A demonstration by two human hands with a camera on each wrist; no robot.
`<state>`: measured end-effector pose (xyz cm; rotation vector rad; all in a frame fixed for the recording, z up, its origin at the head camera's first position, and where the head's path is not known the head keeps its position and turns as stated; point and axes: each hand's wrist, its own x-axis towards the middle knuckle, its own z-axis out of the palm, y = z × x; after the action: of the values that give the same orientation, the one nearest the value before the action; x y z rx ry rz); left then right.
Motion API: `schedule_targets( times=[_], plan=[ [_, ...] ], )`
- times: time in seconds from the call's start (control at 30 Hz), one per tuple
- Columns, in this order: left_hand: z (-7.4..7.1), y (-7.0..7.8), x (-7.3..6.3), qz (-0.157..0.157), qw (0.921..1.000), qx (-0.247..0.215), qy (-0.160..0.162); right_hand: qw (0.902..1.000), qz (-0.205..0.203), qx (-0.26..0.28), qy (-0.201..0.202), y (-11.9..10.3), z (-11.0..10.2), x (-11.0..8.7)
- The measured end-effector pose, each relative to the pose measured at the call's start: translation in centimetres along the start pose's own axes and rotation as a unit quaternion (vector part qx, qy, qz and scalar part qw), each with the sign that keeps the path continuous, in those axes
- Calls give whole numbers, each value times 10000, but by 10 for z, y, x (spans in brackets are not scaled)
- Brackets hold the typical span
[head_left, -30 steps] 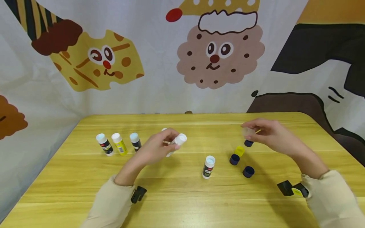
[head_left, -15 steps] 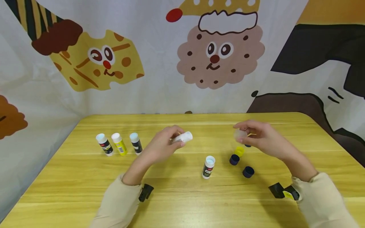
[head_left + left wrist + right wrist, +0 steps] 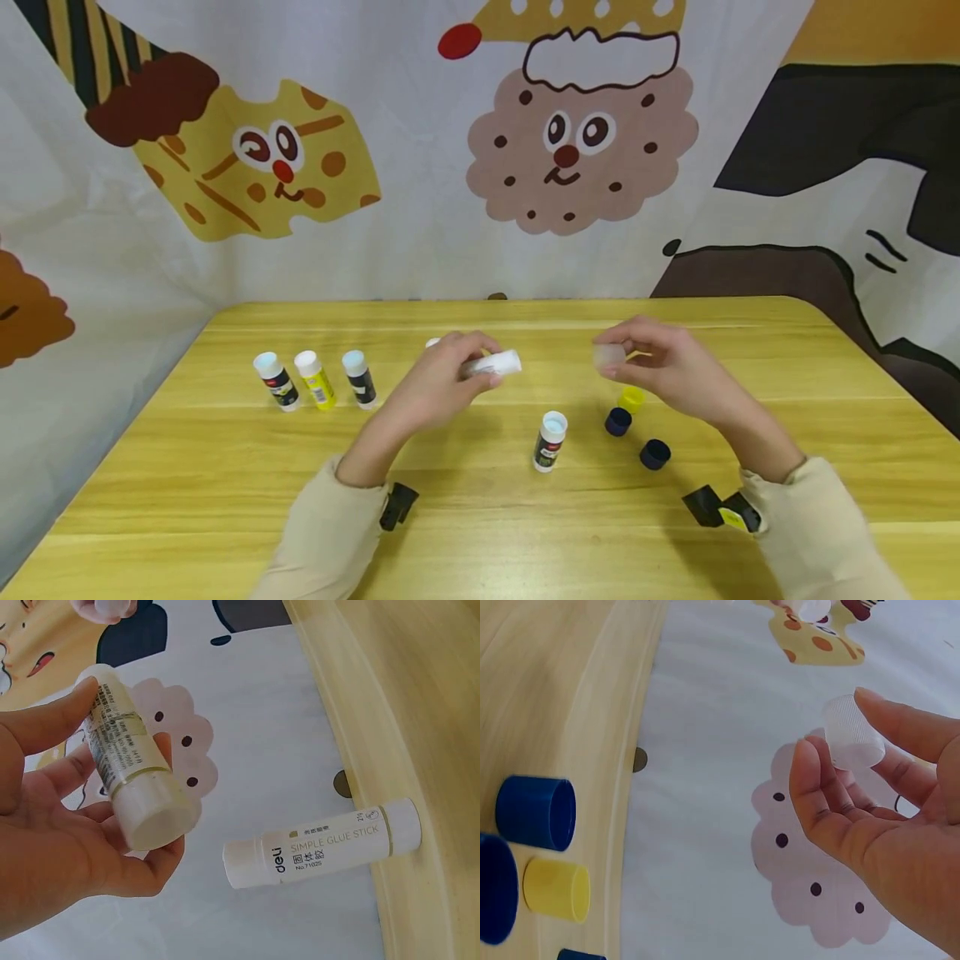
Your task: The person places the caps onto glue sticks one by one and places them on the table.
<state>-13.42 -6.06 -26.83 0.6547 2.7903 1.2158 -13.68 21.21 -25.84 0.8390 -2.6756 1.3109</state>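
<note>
My left hand (image 3: 442, 385) grips a white glue stick (image 3: 131, 757) above the table, its uncapped white end tilted toward the right hand. Thumb and fingers of my right hand (image 3: 667, 358) pinch a translucent, ribbed cap (image 3: 849, 733) in the air. A gap separates the cap from the glue stick. Behind the left hand stands another white glue stick (image 3: 322, 844), labelled "SIMPLE GLUE STICK"; in the head view the hand hides most of it. Nearer me, between the hands, stands a black-and-white glue stick (image 3: 551, 442) without a cap.
At the left stand a black glue stick (image 3: 276, 382), a yellow glue stick (image 3: 315, 380) and another black glue stick (image 3: 359, 380). A yellow cap (image 3: 632, 398), a dark blue cap (image 3: 618, 422) and another dark blue cap (image 3: 656, 454) lie at the right. A printed cloth (image 3: 420, 250) hangs behind the table.
My left hand has moved right with the white glue stick, which now lies closer to level. My right hand has moved left with the translucent cap, so the two hands are closer together.
</note>
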Motion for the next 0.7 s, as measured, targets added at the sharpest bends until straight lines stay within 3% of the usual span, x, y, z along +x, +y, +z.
schedule_targets(
  times=[0.27, 0.7],
  plan=[
    [2, 2, 0, 116, 9998, 137, 124, 9999, -77, -31, -77, -2, 7, 1],
    [4, 13, -2, 737, 9958, 238, 492, 9979, -476, 420, -149, -9, 19, 2]
  ],
)
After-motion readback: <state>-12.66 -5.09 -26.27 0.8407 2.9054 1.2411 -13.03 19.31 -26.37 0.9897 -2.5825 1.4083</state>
